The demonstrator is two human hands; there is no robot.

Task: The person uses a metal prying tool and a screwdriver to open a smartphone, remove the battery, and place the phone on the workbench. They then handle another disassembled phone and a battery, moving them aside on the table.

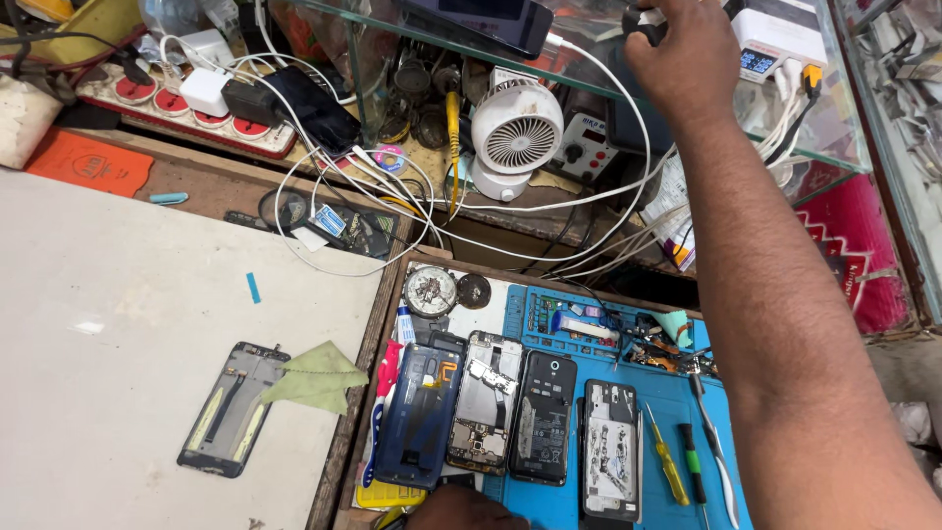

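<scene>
On the glass shelf (589,74), right hand (687,59) reached, apparently gripping a dark plug (643,25); left hand (461,510) rested by opened phones (486,402), grip unclear. Step: fetching; next needs a steady pull.

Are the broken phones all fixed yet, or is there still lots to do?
Not fixed yet. Already done: four phones lie opened on the blue mat, insides showing. A bare phone frame sits apart beside a green cloth. In hand: the right hand reaches to the glass shelf; what it grips is hidden. The left hand rests by the phones. Left: nothing is closed up, and the screwdrivers lie unused.
</scene>
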